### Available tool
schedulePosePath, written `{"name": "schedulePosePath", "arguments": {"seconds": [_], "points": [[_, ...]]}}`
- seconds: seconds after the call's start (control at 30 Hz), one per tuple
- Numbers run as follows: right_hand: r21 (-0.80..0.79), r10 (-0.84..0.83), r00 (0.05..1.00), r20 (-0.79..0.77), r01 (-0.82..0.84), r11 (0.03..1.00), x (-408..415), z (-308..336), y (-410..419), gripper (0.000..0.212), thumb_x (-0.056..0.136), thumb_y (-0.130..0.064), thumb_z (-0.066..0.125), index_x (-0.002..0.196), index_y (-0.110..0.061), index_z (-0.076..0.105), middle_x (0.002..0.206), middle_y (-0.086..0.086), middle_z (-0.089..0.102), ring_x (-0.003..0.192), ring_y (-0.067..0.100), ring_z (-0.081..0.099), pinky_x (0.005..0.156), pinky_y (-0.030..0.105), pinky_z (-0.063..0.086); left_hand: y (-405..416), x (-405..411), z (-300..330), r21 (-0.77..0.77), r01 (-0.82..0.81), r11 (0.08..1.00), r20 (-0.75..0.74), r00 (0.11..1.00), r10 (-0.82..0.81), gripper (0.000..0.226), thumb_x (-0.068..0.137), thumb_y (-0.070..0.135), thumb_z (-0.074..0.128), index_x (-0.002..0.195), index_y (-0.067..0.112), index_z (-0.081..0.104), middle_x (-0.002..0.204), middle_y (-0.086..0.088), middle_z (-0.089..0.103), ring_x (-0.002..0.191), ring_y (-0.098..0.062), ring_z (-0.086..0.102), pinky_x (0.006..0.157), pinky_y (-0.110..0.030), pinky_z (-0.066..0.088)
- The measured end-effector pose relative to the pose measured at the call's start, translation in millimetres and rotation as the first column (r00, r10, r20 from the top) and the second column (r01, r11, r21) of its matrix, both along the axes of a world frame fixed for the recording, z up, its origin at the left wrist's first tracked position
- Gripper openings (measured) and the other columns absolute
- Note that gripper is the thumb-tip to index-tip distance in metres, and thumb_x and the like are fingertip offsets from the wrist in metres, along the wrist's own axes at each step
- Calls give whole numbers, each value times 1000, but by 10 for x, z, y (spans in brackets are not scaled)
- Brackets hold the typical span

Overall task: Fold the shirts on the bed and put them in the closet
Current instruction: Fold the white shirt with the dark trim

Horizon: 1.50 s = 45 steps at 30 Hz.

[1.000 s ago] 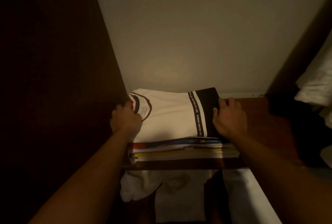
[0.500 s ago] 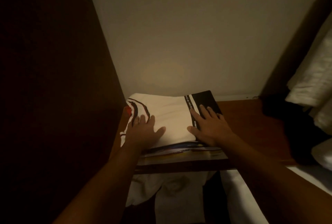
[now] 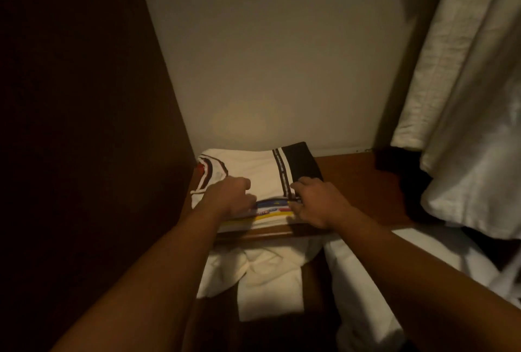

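Reaching into the closet, both hands work at the front edge of a stack of folded shirts on a brown wooden shelf. Top of the stack is a white folded shirt with a black band and striped trim at its right end, and a dark-and-red trimmed collar at its left end. Left hand sits on the front left part of that shirt, fingers curled down over its front edge; whether it truly pinches the cloth or just rests there, cannot tell. Right hand is at the front right corner, fingers curled around the edge by the striped trim, thumb low against the stack; looks like it holds the top shirt's edge. Between the hands the layers below show blue, yellow and white edges. Stack lies against the left closet wall, close to the pale back wall. Below the shelf, crumpled white cloth lies on a lower level. At right hang pale garments, with a dark item on the shelf beside them. Lighting is dim, details soft.
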State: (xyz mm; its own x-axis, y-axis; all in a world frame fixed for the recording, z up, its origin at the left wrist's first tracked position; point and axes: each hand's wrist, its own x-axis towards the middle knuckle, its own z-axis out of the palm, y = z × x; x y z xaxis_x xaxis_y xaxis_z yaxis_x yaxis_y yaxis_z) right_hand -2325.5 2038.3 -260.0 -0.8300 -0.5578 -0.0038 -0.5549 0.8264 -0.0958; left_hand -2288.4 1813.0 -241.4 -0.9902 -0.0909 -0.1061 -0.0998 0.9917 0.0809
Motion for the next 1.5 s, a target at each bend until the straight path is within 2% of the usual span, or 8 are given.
{"name": "schedulePosePath", "arguments": {"seconds": [0.13,0.3,0.47,0.73,0.9,1.07,1.27,1.5], "points": [[-14,54,998,-29,-55,998,297,130,140,39,97,-39,51,131,-19,57,127,8,59,112,27,55,91,41,49,142,321,120,26,59,998,25,998,-59,37,96,47,59,121,21,67,122,-8,67,114,-28,59,83,-33,45],[63,157,986,-56,-154,986,575,703,127,34,95,-30,53,125,-16,59,122,9,59,109,27,55,87,41,50,84,665,698,80,35,996,61,997,-40,32,95,48,61,112,23,70,115,-8,71,116,-28,60,106,-41,41],[117,191,981,-29,-186,976,953,1729,-25,35,94,-32,52,124,-16,60,120,9,61,110,29,57,85,40,50,-8,1121,1658,86,-23,996,104,994,14,33,95,45,60,117,21,70,122,-10,67,116,-31,58,94,-38,51],[99,144,975,170,-162,982,2051,3575,-150,32,98,-34,49,120,-15,62,113,12,66,96,29,63,82,40,56,182,2240,3433,85,6,996,214,977,-24,32,96,41,57,118,20,67,122,-11,63,110,-32,62,89,-37,50],[19,101,962,255,-109,994,2732,4245,-121,31,97,-33,51,118,-15,65,106,10,67,91,25,63,82,41,58,355,2975,4225,166,-9,986,216,976,-28,32,98,36,58,122,17,67,122,-10,65,111,-30,62,87,-34,48],[-74,12,935,355,15,997,3355,4446,4,30,97,-35,52,116,-20,68,111,6,69,97,24,64,87,42,57,360,3663,4482,191,-36,981,293,956,-22,35,101,39,53,125,16,64,124,-9,64,116,-26,59,88,-34,46],[-75,47,924,379,-20,997,3787,4496,-10,32,98,-36,55,123,-21,67,116,5,67,101,24,62,89,39,55,336,4299,4549,196,-177,965,295,949,115,40,100,46,55,129,20,61,128,-6,58,119,-28,58,95,-39,46],[-67,192,895,403,-181,981,4416,4577,-272,21,96,-29,55,109,-21,70,107,5,67,97,24,61,84,38,54,152,5262,4472,198,-277,940,306,929,209,23,96,44,57,103,24,66,106,-2,66,105,-25,63,87,-38,52]]}}
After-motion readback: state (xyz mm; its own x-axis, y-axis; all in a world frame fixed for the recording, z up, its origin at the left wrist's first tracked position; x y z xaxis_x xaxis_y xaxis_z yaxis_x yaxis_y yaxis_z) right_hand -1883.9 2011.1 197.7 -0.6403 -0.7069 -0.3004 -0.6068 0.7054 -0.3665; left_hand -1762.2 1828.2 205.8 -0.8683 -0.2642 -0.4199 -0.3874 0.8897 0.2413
